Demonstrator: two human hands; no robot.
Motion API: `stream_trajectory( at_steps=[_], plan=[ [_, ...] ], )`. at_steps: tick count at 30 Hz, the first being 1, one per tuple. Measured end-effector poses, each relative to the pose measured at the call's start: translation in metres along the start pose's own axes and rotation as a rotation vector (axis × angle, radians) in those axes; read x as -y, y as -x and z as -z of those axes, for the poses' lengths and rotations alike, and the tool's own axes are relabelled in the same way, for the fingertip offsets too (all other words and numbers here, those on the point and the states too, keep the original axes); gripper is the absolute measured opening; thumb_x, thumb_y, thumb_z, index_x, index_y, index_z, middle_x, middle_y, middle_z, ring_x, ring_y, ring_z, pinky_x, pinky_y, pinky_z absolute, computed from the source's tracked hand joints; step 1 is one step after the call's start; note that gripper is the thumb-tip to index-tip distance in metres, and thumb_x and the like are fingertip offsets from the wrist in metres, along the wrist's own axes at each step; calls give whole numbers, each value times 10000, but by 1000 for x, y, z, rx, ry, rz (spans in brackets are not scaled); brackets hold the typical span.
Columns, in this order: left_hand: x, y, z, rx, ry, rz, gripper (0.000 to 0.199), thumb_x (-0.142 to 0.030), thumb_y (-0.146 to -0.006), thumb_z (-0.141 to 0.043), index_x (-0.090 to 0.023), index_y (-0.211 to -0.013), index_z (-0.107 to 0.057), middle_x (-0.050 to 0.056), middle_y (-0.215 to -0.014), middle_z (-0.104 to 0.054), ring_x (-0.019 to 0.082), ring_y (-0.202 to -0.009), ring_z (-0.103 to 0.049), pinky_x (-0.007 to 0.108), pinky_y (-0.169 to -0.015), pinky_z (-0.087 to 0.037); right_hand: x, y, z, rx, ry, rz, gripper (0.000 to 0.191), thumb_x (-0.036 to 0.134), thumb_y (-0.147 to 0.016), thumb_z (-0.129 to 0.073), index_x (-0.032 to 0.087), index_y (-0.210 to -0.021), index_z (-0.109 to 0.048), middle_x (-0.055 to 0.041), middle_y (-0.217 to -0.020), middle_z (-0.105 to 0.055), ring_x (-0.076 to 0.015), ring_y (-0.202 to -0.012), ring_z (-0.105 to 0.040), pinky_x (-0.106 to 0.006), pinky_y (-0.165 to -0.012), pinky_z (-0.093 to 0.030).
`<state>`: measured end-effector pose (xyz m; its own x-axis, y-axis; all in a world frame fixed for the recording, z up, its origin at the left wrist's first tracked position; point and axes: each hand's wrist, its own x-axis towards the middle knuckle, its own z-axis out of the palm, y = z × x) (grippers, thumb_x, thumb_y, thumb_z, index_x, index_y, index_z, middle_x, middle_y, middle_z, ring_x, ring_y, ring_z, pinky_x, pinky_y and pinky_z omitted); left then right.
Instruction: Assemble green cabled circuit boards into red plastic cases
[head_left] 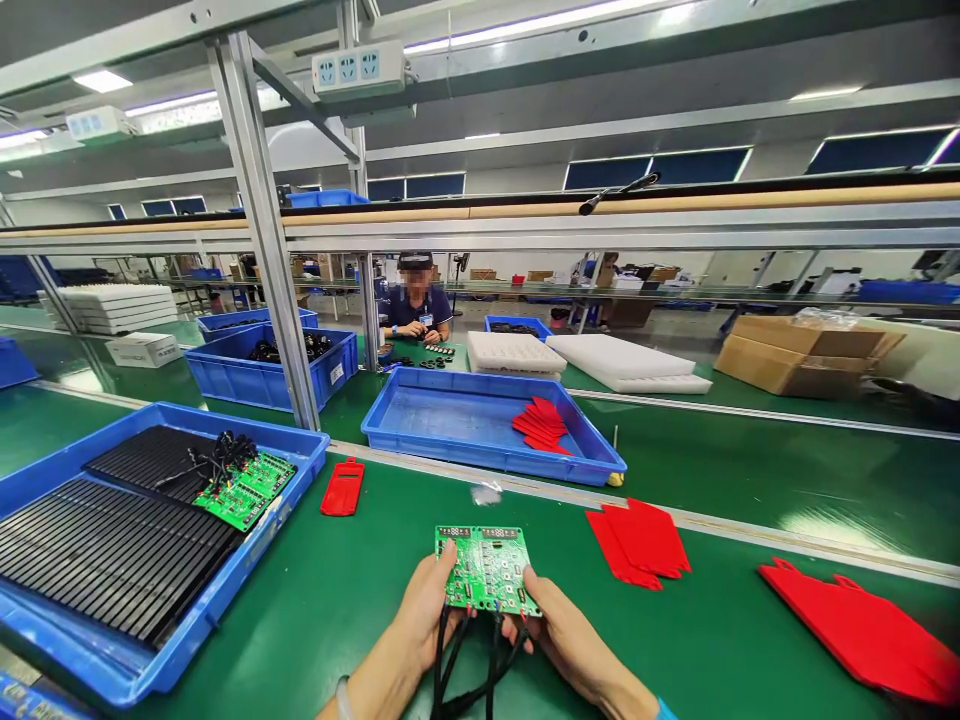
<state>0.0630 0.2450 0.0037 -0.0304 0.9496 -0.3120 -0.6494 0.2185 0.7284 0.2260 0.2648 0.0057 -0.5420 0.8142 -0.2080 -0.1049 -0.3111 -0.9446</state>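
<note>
Between my two hands is a green circuit board (487, 565) with two small digit displays along its far edge. Black cables (491, 670) hang from its near edge toward me. My left hand (431, 605) grips the left side, thumb on top and fingers beneath. On the right side, my right hand (559, 620) holds the edge with its thumb, its fingertips partly showing under the board by the cables. The board is held above the green work surface (315, 630). A single red cut-out plate (343, 487) lies beyond my left hand, and fanned red sheets (641, 540) lie beyond my right.
At left, a blue tray (187, 610) holds black slotted panels (97, 550) and more green boards (251, 488) with cables. Ahead, another blue tray (450, 452) contains red sheets (541, 425). More red sheets (862, 625) lie far right. A metal post (266, 230) rises at left. A co-worker (416, 305) sits opposite.
</note>
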Motion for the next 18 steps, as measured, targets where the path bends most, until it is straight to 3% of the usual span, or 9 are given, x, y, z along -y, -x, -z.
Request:
stream_trajectory(
  at_steps=[2,5,7,10,14,16,18],
  plan=[
    [2,2,-4,10,38,-5,522,-545,-601,-789,-77,-768,-629,30,-608,-593,84,-471,-489,188,-414,-392,-6,3,-8,-56,-175,-4,488,629,-749,-600,145,-686,-614,-14,-584,-632,-115,-552,-535,-228,-520,-378],
    [2,4,-8,22,35,-10,572,-626,-604,-742,-94,-767,-609,12,-608,-552,61,-462,-448,172,-422,-368,-5,3,-17,-40,-425,-31,411,550,-759,-649,152,-659,-626,9,-567,-612,-104,-533,-527,-243,-572,-437],
    [-5,3,-6,59,-279,-64,588,-688,-738,-565,-108,-824,-607,17,-637,-548,68,-467,-441,187,-450,-395,-1,4,-18,-34,-539,-84,407,530,-771,-648,141,-652,-641,-3,-574,-622,-116,-554,-558,-259,-612,-479],
    [-28,-1,9,66,-957,-171,540,-612,-870,-378,-130,-926,-612,37,-699,-583,120,-533,-507,254,-539,-464,5,4,-11,-105,-580,-189,385,481,-784,-657,107,-694,-669,-44,-622,-677,-136,-559,-608,-279,-597,-523],
    [-71,-8,41,-156,-1369,-267,343,-471,-748,-635,-135,-814,-647,92,-818,-630,245,-809,-586,372,-808,-452,11,3,6,-98,-637,-226,272,357,-810,-669,85,-821,-686,-100,-763,-734,-168,-643,-670,-312,-640,-573],
    [-91,-14,52,-339,-1532,-318,359,-402,-745,-649,-99,-937,-649,174,-1005,-615,329,-994,-547,440,-918,-380,13,4,12,-47,-678,-204,223,262,-776,-710,69,-885,-686,-135,-879,-737,-191,-751,-685,-318,-686,-580],
    [-108,-23,60,-544,-1644,-365,506,-348,-796,-594,-41,-1193,-537,263,-1221,-505,394,-1161,-443,497,-982,-301,17,7,15,-49,-702,-156,225,164,-709,-757,72,-901,-688,-145,-967,-728,-184,-780,-681,-286,-661,-578]
  ],
)
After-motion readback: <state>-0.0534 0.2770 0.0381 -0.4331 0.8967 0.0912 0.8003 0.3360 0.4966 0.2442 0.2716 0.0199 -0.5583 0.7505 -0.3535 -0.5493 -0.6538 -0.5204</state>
